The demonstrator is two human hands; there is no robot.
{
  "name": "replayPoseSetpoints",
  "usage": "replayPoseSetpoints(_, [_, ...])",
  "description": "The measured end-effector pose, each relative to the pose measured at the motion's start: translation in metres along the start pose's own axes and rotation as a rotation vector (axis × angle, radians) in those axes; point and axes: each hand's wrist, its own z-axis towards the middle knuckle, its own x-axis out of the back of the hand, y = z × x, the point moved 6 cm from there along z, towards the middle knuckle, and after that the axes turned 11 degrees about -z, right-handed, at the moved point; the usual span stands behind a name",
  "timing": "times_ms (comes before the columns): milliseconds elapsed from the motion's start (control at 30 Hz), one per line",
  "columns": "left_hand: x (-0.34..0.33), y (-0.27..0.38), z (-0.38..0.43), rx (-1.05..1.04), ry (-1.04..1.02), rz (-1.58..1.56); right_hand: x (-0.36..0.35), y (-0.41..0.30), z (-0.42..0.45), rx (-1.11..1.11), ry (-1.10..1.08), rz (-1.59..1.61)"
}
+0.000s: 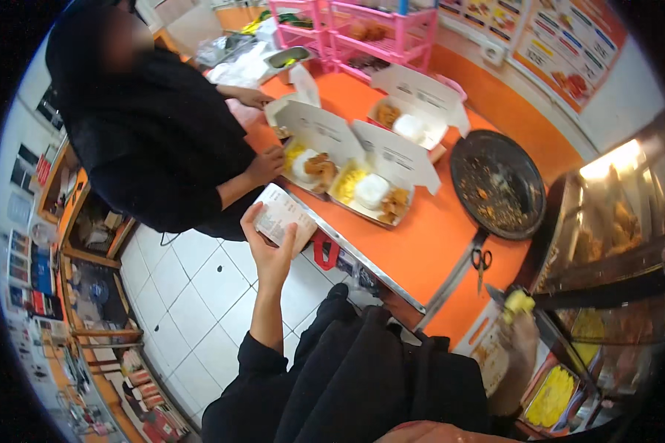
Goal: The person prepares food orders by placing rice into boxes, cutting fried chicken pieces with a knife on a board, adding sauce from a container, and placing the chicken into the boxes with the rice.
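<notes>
My left hand (271, 249) pinches a white printed paper slip (282, 213), seemingly a receipt, between thumb and fingers beside the table edge. At the lower right my right hand (518, 340), blurred, is closed around a pale yellow object (518, 304) above a white cutting board (486, 354). A pointed grey blade (496, 293) shows beside the yellow object; whether they are joined I cannot tell. On the orange table, open cardboard meal boxes (374, 196) hold molded white rice, fried chicken and, in two, yellow scrambled egg. A co-worker's hand (267, 165) touches the nearer left box (310, 166).
A co-worker in black (160, 133) stands at the left. A dark round pan (499, 185) and scissors (481, 263) lie on the table. A lit glass display case (609, 221) and a tray of yellow food (551, 396) are at right. Pink racks (366, 36) stand behind.
</notes>
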Motion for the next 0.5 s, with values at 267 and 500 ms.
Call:
replayPoseSetpoints(267, [0.083, -0.015, 0.039, 0.049, -0.017, 0.035, -0.399, -0.182, 0.177, 0.255, -0.535, -0.504])
replayPoseSetpoints(500, [0.141, -0.031, 0.07, 0.21, 0.017, -0.135, -0.615, -0.268, 0.309, 0.78, -0.254, -1.252])
